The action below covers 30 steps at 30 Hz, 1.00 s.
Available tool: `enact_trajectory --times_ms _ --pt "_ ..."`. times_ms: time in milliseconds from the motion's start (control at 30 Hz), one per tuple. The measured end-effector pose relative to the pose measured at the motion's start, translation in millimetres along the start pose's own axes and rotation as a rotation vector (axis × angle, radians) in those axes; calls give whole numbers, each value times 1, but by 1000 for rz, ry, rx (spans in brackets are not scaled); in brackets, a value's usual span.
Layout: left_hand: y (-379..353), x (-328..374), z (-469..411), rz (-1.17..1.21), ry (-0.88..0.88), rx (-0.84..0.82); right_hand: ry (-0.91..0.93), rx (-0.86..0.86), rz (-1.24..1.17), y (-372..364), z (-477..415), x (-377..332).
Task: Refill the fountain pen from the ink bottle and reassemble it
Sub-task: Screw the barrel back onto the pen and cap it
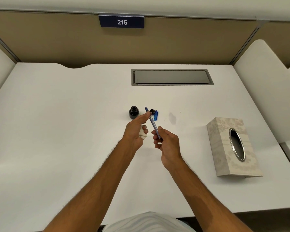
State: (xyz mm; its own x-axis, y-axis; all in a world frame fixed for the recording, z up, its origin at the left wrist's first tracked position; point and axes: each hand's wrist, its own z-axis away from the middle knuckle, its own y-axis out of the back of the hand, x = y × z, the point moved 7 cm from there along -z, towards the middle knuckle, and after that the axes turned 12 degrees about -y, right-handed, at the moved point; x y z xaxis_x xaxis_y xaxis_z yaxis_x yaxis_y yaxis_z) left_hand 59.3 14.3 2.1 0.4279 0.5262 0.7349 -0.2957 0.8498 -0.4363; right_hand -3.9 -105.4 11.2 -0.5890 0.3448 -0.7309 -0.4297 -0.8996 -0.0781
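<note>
Over the middle of the white desk [57,131] both my hands hold a thin fountain pen section with its clear converter [153,125], nib pointing away and up. My left hand [137,129] pinches its front end near the nib and also keeps a wad of white tissue [143,133] tucked under its curled fingers. My right hand [166,143] pinches the converter's rear end. The open ink bottle [134,112] stands just beyond my left hand. Its black cap [152,111] and blue pen parts [156,115] lie right of the bottle.
A patterned tissue box [231,148] with an oval metal opening lies at the right of the desk. A grey cable hatch [172,77] is set in the desk's far side. A faint smudge [172,118] marks the desk right of the pen parts. Beige partition with sign 215 behind.
</note>
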Motion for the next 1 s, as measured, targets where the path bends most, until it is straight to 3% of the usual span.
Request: enact_trajectory --times_ms 167,533,1000 --pt "2 2 -1 -5 -11 14 -24 -56 -19 -2 1 2" --pt "2 2 1 1 -14 1 57 -41 12 2 4 -10" --pt "1 -3 3 -6 2 9 8 5 32 0 3 -2"
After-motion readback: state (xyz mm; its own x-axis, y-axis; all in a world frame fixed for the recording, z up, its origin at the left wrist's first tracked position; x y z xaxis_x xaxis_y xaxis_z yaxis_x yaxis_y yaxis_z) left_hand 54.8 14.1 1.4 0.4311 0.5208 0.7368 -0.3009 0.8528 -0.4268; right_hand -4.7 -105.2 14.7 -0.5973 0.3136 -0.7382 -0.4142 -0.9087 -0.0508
